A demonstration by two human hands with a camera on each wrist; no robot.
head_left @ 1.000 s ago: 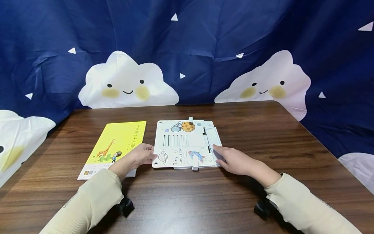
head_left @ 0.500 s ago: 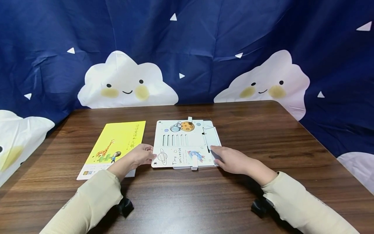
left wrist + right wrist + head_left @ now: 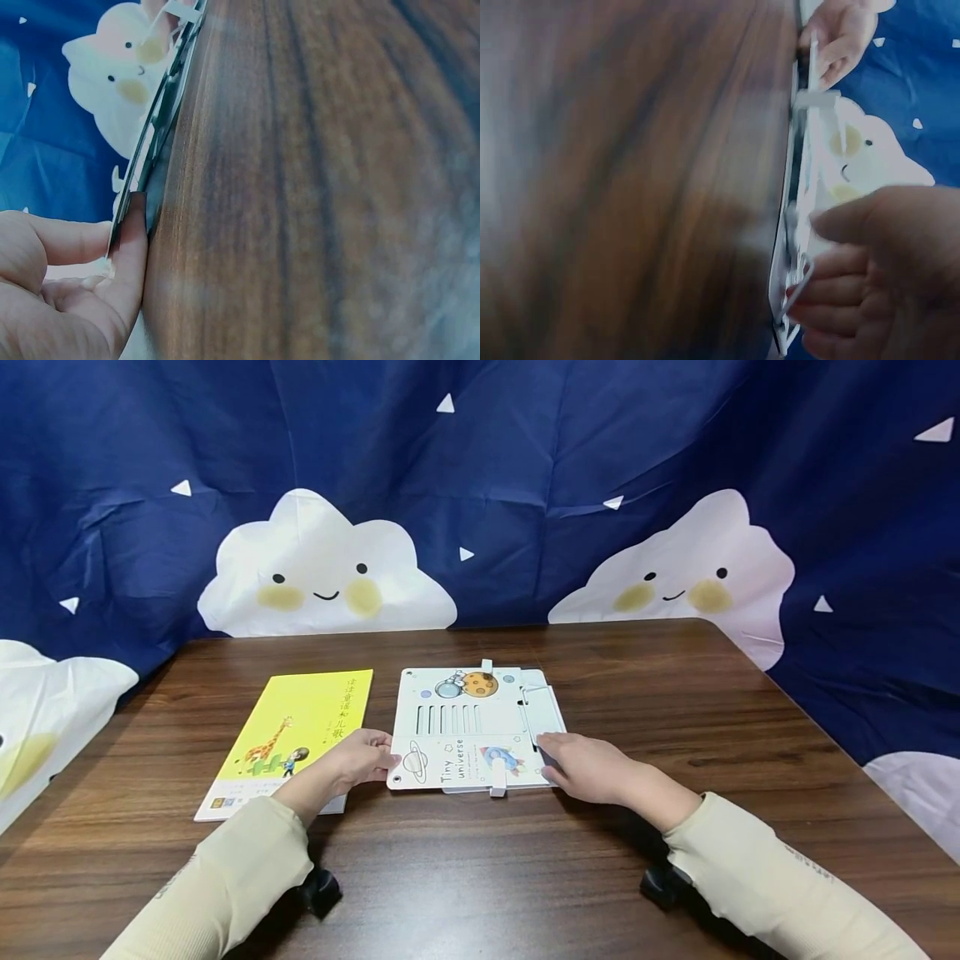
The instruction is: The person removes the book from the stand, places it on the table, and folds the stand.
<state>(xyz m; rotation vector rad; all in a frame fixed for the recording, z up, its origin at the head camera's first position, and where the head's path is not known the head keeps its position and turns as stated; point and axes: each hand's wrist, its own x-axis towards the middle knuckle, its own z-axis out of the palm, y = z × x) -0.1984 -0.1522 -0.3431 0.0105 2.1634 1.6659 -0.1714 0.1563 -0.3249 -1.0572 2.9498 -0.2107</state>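
Observation:
A white book stand (image 3: 442, 727) printed with an astronaut, planets and "Tiny universe" lies folded flat on the table. My left hand (image 3: 362, 758) pinches its near left corner; in the left wrist view the thumb (image 3: 79, 241) is above the thin board and a finger (image 3: 133, 259) below. At the stand's right side, my right hand (image 3: 596, 767) rests its fingers on the plain side panel (image 3: 542, 714). In the right wrist view these fingers (image 3: 832, 289) touch near a bent wire piece (image 3: 799, 285), the thumb held apart from them. White clips (image 3: 498, 777) stick out at the near and far edges.
Left of the stand lies a yellow book (image 3: 300, 718) with a giraffe on its cover, partly behind my left hand. The brown wooden table (image 3: 480, 877) ends at a blue curtain (image 3: 510, 460) with white smiling clouds.
My right hand has slid a little left over the stand's side panel. The left hand keeps its pinch on the corner, and the stand stays in place.

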